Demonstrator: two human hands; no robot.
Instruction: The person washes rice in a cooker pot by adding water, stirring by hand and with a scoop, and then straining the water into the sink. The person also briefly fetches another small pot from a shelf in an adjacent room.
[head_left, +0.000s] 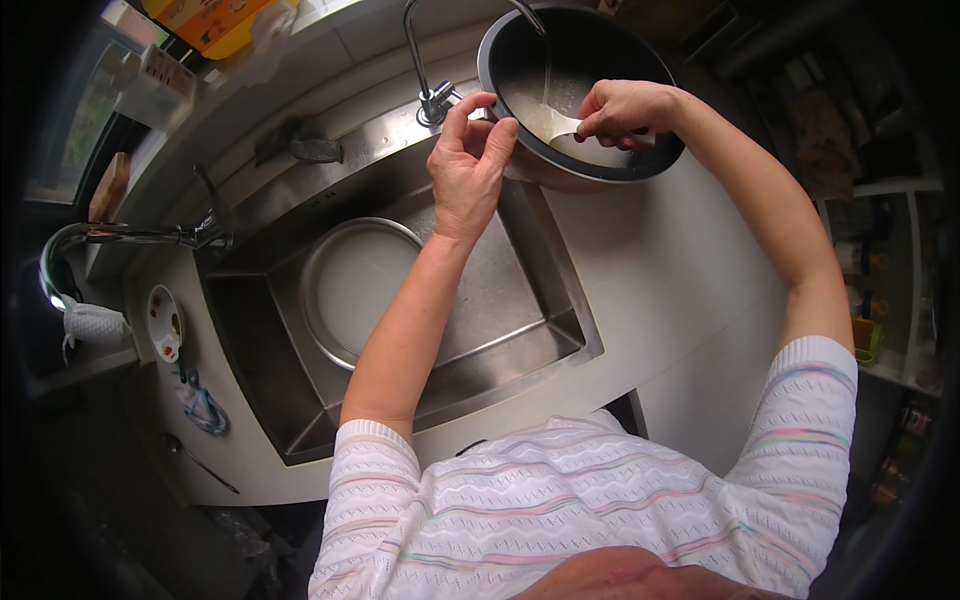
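Observation:
My right hand (626, 116) grips the handle of a white scoop or rice paddle (561, 126), its head down in a deep dark-lined pot (581, 37). Cloudy water and what look like rice grains (529, 112) lie at the pot's bottom. A thin stream of water falls into it from a slim chrome tap (412, 49). My left hand (469, 165) is raised beside the tap's lever (450, 90) and the pot's near rim, thumb and forefinger apart. Whether it grips the lever is unclear. Below it, a round metal basin (319, 334) of cloudy liquid sits in the steel sink (517, 259).
A second chrome tap (135, 233) reaches out at the left, a white cloth (94, 322) hanging by its spout. A small dish (156, 330), a crumpled cloth (201, 405) and a metal spoon (202, 465) lie left of the sink. A dark scrubber (315, 150) rests behind it.

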